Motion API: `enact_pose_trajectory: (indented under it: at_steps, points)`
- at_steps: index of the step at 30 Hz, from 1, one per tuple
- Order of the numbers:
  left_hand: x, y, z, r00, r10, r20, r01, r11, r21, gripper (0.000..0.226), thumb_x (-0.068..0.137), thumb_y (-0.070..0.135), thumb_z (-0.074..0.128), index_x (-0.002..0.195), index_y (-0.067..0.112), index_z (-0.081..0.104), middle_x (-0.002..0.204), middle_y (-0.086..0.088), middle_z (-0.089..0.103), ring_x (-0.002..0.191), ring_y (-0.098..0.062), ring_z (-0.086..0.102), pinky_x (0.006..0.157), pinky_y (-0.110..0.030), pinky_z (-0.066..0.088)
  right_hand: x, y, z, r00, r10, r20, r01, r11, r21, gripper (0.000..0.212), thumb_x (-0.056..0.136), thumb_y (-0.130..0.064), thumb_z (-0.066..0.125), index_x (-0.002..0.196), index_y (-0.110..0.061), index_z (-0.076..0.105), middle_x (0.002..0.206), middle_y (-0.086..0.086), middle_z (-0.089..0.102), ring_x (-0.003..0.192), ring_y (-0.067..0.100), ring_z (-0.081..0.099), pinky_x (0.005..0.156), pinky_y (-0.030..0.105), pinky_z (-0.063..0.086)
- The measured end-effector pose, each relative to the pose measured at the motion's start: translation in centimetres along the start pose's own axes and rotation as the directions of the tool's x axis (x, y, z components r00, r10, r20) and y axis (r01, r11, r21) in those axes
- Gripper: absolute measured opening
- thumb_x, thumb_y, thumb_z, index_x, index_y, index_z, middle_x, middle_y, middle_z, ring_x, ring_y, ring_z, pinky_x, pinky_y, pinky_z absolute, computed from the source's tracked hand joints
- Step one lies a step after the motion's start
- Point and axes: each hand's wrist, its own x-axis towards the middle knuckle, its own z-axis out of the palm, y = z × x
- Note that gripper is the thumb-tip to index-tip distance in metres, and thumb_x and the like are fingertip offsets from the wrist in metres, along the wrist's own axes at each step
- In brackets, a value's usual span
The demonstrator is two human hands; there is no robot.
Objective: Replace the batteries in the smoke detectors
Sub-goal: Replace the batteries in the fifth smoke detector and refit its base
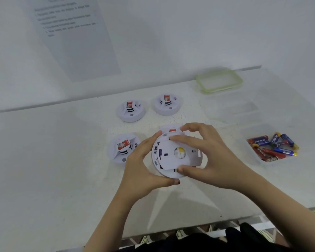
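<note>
I hold a round white smoke detector (pixel 171 157) above the table with its back side facing me. My left hand (pixel 144 166) grips its left rim and underside. My right hand (pixel 205 159) pinches the back plate (pixel 187 160) between fingers on top and thumb below. A yellow spot shows through the plate's centre hole. Three more detectors lie face up: one at the left (pixel 123 149), two farther back (pixel 130 110) (pixel 166 104). Another detector (pixel 171 129) peeks out behind my hands. Red and blue batteries (pixel 274 147) lie in a clear tray at the right.
A clear lid with a green rim (pixel 219 81) lies at the back right. A printed sheet (pixel 76 37) hangs on the wall behind. The table's front edge (pixel 189 228) runs just above my lap.
</note>
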Motion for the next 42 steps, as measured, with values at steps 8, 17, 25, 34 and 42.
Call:
enact_pose_trajectory:
  at_steps: [8, 17, 25, 34, 42]
  points:
    - [0.2, -0.2, -0.1, 0.999, 0.035, 0.019, -0.035, 0.999, 0.017, 0.105, 0.041, 0.015, 0.097, 0.131, 0.040, 0.049, 0.123, 0.026, 0.059, 0.118, 0.003, 0.053, 0.092, -0.014, 0.047, 0.2, -0.5, 0.0, 0.999, -0.050, -0.010, 0.049, 0.996, -0.081, 0.060, 0.070, -0.051, 0.065, 0.127, -0.039, 0.052, 0.136, -0.016, 0.034, 0.126, -0.002, 0.023, 0.105, 0.020, 0.014]
    - [0.5, 0.1, -0.4, 0.998, 0.059, 0.029, -0.060, 0.998, 0.019, 0.102, 0.041, 0.030, 0.094, 0.132, 0.039, 0.049, 0.126, 0.023, 0.059, 0.121, -0.002, 0.053, 0.097, -0.030, 0.050, 0.3, -0.7, 0.0, 0.995, 0.070, 0.070, -0.075, 0.995, 0.063, 0.062, 0.069, -0.049, 0.071, 0.125, -0.056, 0.045, 0.154, -0.012, 0.015, 0.138, 0.002, 0.008, 0.113, 0.036, 0.015]
    - [0.6, -0.2, -0.7, 0.996, 0.041, 0.079, -0.039, 0.999, -0.030, 0.100, 0.043, 0.017, 0.095, 0.133, 0.029, 0.053, 0.127, 0.015, 0.062, 0.122, -0.008, 0.055, 0.096, -0.024, 0.048, 0.8, -0.2, -0.6, 0.973, 0.150, 0.178, -0.197, 0.936, 0.290, 0.064, 0.062, -0.040, 0.083, 0.114, -0.062, 0.052, 0.143, -0.020, 0.032, 0.136, -0.011, 0.016, 0.106, 0.022, 0.027]
    - [1.1, -0.3, -0.9, 0.987, 0.060, 0.152, -0.046, 0.995, -0.092, 0.102, 0.044, 0.008, 0.094, 0.135, 0.023, 0.051, 0.130, 0.006, 0.061, 0.125, -0.015, 0.053, 0.100, -0.034, 0.049, 0.5, 0.4, -0.3, 0.956, 0.101, 0.275, -0.237, 0.818, 0.524, 0.060, 0.075, -0.021, 0.077, 0.128, -0.039, 0.054, 0.125, -0.019, 0.057, 0.112, 0.000, 0.055, 0.084, 0.017, 0.049]
    - [1.7, -0.5, -1.1, 0.983, 0.064, 0.174, -0.035, 0.986, -0.161, 0.104, 0.045, 0.006, 0.094, 0.138, 0.015, 0.048, 0.129, 0.003, 0.061, 0.124, -0.019, 0.055, 0.095, -0.027, 0.050, -0.1, 1.1, -0.1, 0.963, 0.075, 0.260, -0.244, 0.660, 0.710, 0.053, 0.084, -0.016, 0.068, 0.133, -0.031, 0.053, 0.138, -0.011, 0.051, 0.113, 0.025, 0.060, 0.082, 0.056, 0.054]
